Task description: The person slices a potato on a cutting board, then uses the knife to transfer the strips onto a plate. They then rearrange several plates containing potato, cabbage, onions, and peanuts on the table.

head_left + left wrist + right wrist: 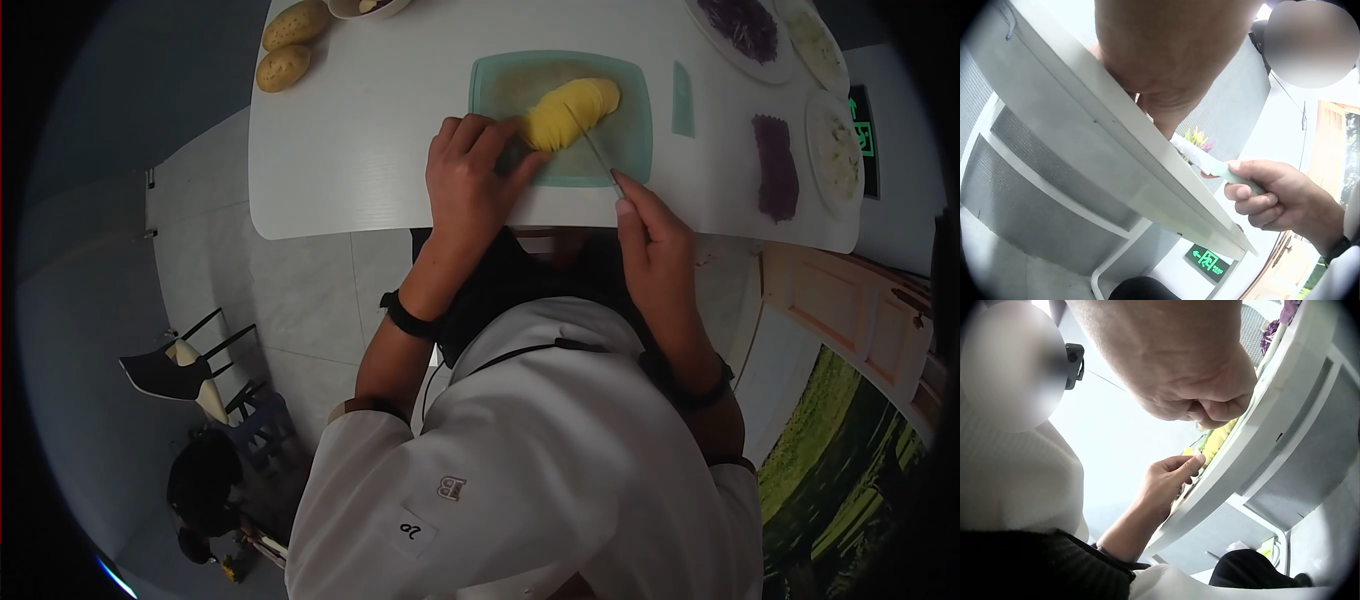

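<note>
A person in a white shirt (520, 450), with black straps (412, 318) at the wrists, is seen from above, close against the edge of a white table (350, 150). The right hand (655, 235) grips the pale green handle of a knife (592, 145), whose narrow blade reaches away to the left and meets the middle of a yellow vegetable (550, 118). The left hand (470, 170) has its fingers bent, thumb and fingertips holding the left end of that vegetable. The vegetable lies slantwise on a translucent green cutting board (490, 80), its surface marked by many thin slices set close together; how deep the blade sits cannot be told. Just right of the board lies a flat green strip (682, 100). Further right, a block of purple slices (775, 165) rests on the table beside a white plate (820, 110) of pale shreds. Toward the far right are a plate of purple shreds (740, 28) and another plate of pale pieces (812, 45). At the far left, two whole potatoes (283, 68) lie touching, near a bowl (385, 12) cut off by the frame.
</note>
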`<action>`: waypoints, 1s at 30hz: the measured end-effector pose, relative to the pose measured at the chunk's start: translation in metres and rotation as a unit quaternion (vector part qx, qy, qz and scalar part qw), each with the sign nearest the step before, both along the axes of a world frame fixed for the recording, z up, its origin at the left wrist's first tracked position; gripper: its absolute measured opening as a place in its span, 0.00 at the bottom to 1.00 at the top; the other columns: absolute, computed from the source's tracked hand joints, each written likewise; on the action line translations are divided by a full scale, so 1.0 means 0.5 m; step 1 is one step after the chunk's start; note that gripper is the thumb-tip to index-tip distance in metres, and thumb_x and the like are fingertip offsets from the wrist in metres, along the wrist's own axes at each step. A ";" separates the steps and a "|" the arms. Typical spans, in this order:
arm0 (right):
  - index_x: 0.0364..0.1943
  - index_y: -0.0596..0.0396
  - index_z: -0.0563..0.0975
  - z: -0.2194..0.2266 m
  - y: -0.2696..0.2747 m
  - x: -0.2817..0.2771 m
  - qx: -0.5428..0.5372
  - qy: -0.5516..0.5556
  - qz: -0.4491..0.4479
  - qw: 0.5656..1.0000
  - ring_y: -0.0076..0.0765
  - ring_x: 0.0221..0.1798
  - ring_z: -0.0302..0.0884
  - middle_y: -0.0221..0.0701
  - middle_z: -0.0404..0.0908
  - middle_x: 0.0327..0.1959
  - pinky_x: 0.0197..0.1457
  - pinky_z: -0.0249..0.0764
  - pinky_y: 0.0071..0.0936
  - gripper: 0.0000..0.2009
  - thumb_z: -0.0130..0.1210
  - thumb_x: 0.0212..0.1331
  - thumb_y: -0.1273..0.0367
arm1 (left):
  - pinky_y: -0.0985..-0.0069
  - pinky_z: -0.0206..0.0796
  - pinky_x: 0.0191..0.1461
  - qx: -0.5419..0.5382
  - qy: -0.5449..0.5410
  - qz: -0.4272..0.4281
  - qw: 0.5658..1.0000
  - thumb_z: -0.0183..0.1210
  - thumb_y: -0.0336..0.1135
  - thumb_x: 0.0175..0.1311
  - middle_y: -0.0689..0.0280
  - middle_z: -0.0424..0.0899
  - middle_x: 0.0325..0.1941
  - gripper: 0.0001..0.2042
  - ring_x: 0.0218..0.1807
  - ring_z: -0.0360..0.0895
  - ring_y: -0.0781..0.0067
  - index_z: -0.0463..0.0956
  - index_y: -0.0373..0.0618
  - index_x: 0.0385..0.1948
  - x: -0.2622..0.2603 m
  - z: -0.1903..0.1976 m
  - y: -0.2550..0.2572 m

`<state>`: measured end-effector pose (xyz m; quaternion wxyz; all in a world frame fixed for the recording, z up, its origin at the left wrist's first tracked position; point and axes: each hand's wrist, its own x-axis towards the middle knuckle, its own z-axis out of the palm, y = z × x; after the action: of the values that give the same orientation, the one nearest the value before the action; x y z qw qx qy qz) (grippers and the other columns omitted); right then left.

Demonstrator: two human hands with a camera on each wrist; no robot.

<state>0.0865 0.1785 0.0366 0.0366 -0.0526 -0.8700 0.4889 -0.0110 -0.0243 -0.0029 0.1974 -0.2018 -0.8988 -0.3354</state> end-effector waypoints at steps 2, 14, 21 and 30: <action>0.59 0.63 0.80 0.000 0.001 0.000 0.000 0.002 0.002 1.000 0.47 0.47 0.89 0.48 0.87 0.49 0.53 0.82 0.36 0.14 0.53 0.76 0.70 | 0.63 0.73 0.44 -0.004 0.004 0.005 1.000 0.80 0.39 0.44 0.65 0.83 0.36 0.22 0.39 0.77 0.60 0.86 0.43 0.43 -0.001 0.003 0.002; 0.60 0.62 0.81 -0.002 0.017 -0.008 -0.017 0.007 -0.013 1.000 0.42 0.47 0.89 0.48 0.88 0.49 0.53 0.82 0.34 0.15 0.53 0.76 0.71 | 0.65 0.72 0.40 -0.077 0.012 -0.004 0.997 0.81 0.48 0.43 0.66 0.80 0.30 0.28 0.35 0.76 0.63 0.87 0.42 0.46 -0.025 0.012 0.027; 0.59 0.62 0.81 -0.008 0.023 -0.014 -0.018 0.019 -0.019 0.999 0.40 0.45 0.88 0.47 0.88 0.47 0.52 0.81 0.33 0.15 0.53 0.76 0.71 | 0.66 0.72 0.42 -0.062 -0.006 0.003 0.998 0.81 0.48 0.43 0.66 0.81 0.31 0.27 0.36 0.76 0.63 0.87 0.42 0.46 -0.020 0.003 0.030; 0.60 0.62 0.81 -0.003 0.062 -0.080 -0.025 0.024 -0.056 0.998 0.28 0.33 0.78 0.42 0.86 0.35 0.42 0.77 0.29 0.15 0.54 0.76 0.70 | 0.51 0.62 0.73 -0.098 0.029 -0.007 0.995 0.79 0.57 0.45 0.45 0.69 0.72 0.51 0.75 0.63 0.41 0.68 0.37 0.70 -0.023 0.018 0.037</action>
<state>0.0465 0.2095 0.0352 0.0836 -0.0903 -0.8519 0.5090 -0.0223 -0.0057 0.0063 0.2004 -0.2363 -0.9198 -0.2408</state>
